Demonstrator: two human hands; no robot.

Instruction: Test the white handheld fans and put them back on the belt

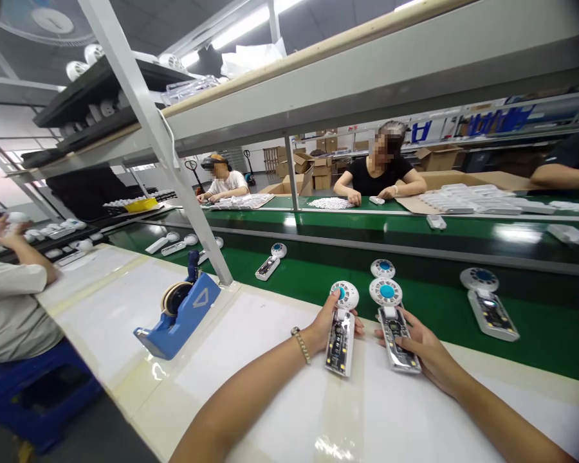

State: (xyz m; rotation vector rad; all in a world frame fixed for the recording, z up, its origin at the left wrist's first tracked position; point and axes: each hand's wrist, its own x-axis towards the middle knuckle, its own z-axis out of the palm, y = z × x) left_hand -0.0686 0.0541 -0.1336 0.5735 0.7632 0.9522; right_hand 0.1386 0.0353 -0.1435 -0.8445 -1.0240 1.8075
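Observation:
My left hand is closed around a small white handheld fan, its thumb on the round head's blue centre. The fan's body shows a dark circuit board. In my right hand is a second handheld fan of the same kind, gripped by its body with the round head upward. Both are held tilted over the near edge of the white worktop, side by side and apart. Just behind the second one, another round fan head shows on the green belt; its body is hidden.
More fans lie along the green conveyor belt, including one at right and one at left. A blue tape dispenser stands on the white worktop. A metal post and overhead shelf frame the space. Several people sit nearby.

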